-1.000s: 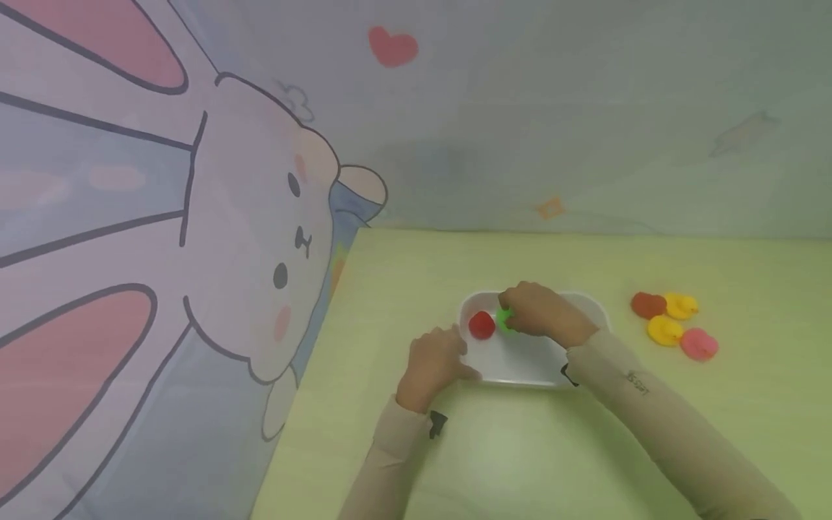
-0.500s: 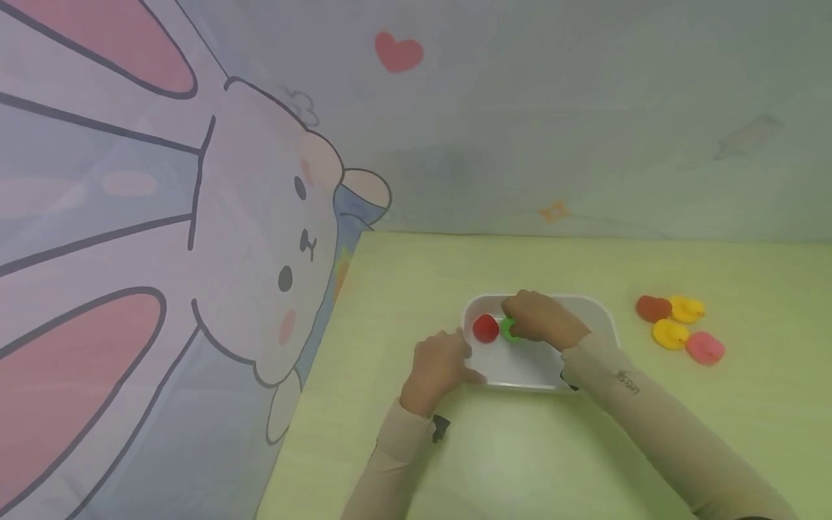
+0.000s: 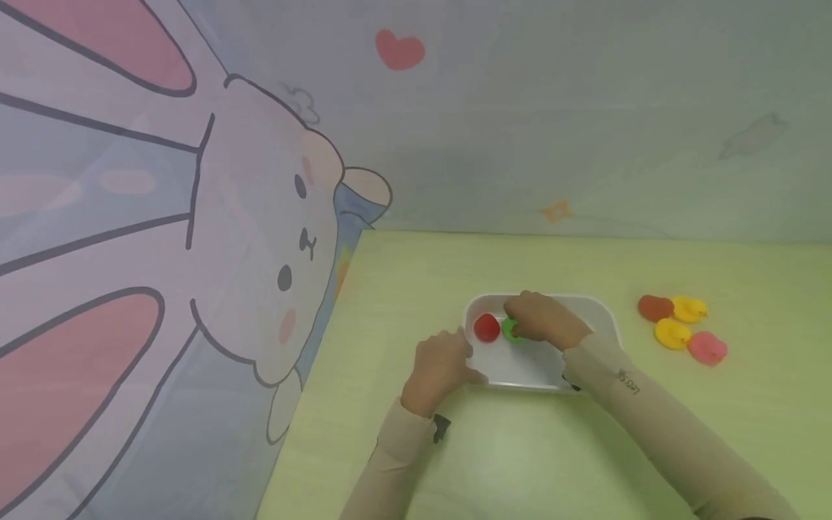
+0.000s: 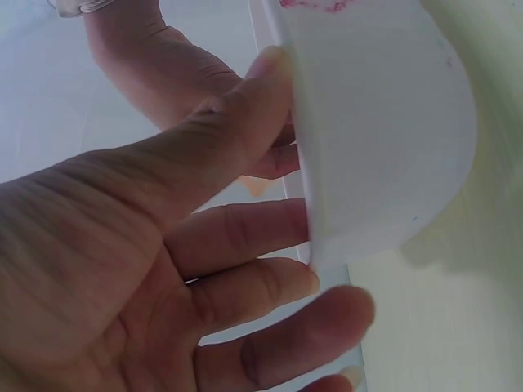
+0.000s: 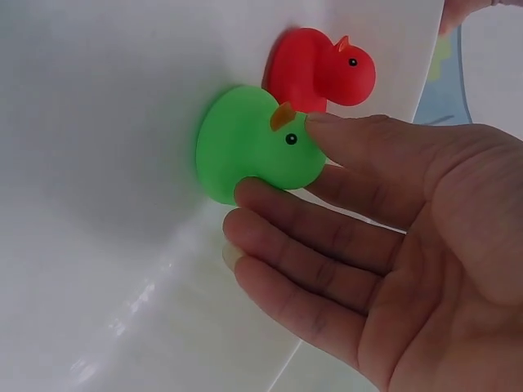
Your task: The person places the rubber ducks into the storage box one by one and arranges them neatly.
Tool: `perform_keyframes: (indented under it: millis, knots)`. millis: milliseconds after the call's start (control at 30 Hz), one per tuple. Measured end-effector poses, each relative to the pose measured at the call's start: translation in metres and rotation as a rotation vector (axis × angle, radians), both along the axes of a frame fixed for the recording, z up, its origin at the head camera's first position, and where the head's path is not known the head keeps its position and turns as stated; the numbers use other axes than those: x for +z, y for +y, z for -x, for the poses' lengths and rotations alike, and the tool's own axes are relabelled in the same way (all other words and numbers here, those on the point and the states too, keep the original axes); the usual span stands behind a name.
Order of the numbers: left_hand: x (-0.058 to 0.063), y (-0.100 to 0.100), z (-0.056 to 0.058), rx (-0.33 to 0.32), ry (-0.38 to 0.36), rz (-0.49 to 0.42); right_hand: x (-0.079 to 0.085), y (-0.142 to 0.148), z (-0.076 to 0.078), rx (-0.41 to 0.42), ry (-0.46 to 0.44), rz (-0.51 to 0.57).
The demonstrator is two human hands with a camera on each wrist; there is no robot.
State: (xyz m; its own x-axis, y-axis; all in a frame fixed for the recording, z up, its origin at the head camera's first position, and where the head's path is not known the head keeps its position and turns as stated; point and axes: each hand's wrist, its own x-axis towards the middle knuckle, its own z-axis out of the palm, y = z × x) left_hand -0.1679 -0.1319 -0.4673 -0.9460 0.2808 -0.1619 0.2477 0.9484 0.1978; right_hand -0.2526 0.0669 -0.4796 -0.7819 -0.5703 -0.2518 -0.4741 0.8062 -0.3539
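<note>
In the white tray (image 3: 520, 367), the right grip (image 3: 546, 318) pinches the green duck (image 5: 239, 145) by its head.

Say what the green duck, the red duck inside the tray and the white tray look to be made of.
Green duck: probably soft vinyl or rubber, matte; smooth, evenly coloured and softly shaded.
Red duck: likely the same; similarly rounded and smooth.
White tray: probably hard plastic, though enamel is possible; glossy, with bright streaks of reflected light.
</note>
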Motion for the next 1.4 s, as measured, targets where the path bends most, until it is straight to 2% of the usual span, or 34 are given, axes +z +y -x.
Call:
perform_keyframes:
  millis: [100, 267, 567, 800, 1167, 1400]
  knots:
    - [0.0, 0.002, 0.0, 0.001, -0.002, -0.007, 0.001, 0.004, -0.001, -0.02, -0.025, -0.011]
    - [0.0, 0.004, -0.001, 0.005, 0.003, -0.023, 0.004, 0.012, -0.004, -0.024, 0.004, -0.019]
    - [0.001, -0.001, -0.003, -0.005, 0.042, -0.038, 0.025, 0.03, -0.014, -0.014, 0.06, 0.005]
    - [0.0, 0.001, -0.003, -0.016, 0.04, -0.024, 0.041, 0.057, -0.022, -0.093, 0.076, 0.013]
    - [0.002, 0.002, -0.002, -0.016, 0.04, -0.017, 0.045, 0.101, -0.03, -0.244, 0.158, 0.097]
    - [0.0, 0.007, -0.002, -0.025, 0.048, -0.03, 0.035, 0.147, -0.037, -0.279, 0.256, 0.083]
